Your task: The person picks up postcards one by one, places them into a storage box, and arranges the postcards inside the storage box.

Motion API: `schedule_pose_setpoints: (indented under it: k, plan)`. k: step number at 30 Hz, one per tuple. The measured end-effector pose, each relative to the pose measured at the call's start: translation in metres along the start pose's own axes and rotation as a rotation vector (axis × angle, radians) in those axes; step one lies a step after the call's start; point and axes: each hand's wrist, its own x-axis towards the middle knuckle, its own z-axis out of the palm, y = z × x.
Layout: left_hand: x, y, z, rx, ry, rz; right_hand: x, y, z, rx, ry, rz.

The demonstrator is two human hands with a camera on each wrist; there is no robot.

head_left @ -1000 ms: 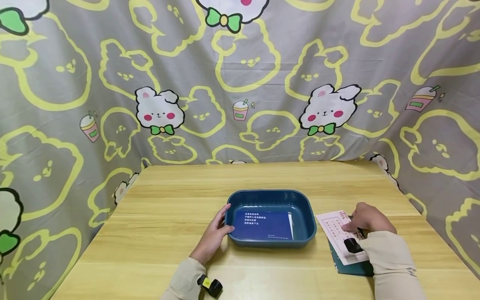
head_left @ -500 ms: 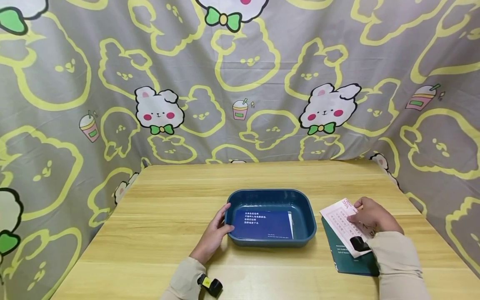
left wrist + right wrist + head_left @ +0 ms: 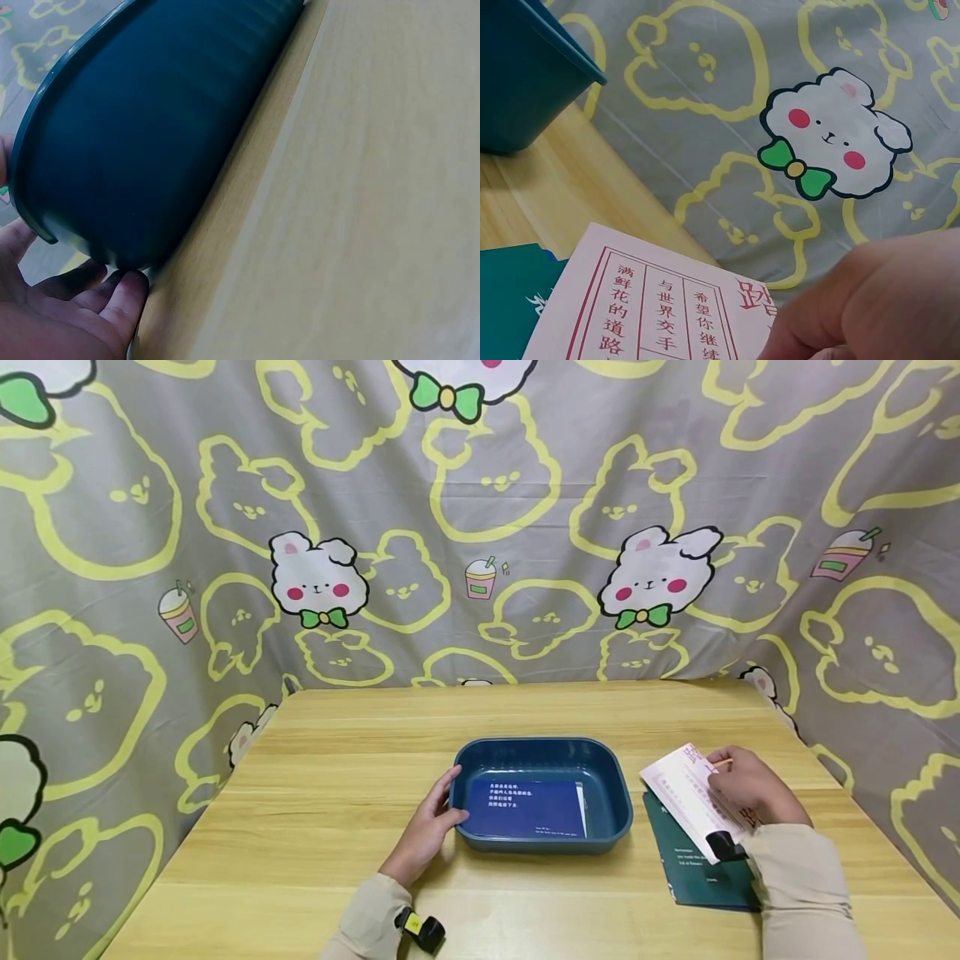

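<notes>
My left hand [image 3: 426, 837] holds the left end of a dark blue tray [image 3: 628, 802]. In the left wrist view its fingertips [image 3: 133, 289] touch the outer wall near the bottom. A dark blue card with white writing [image 3: 525, 810] lies in the tray, a pale edge showing at its right. My right hand [image 3: 761, 789] pinches a pink card with red writing [image 3: 686, 781] by its far right edge, tilted above a green card [image 3: 693, 864]. The green card lies on the table, with a thin blue edge under it. A small yellowish sliver shows at the right fingertips.
The wooden table [image 3: 360, 760] extends to a grey curtain [image 3: 420, 643] with rabbit drawings at the back and both sides. The tray's tall wall stands left of the cards. A black wrist camera [image 3: 423, 933] sits at the left cuff.
My right hand has lifted the pink card off the green card, moving slightly up and right and tilting it. More of the green card shows. My left hand and the tray have stayed put.
</notes>
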Motion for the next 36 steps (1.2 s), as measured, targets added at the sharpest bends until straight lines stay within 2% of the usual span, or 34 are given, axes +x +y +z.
schedule_pose_setpoints:
  k: [36]
  plan:
    - [-0.0009, 0.0021, 0.0002, 0.008, -0.002, -0.007, -0.0004, -0.0099, 0.0005, 0.023, 0.078, -0.055]
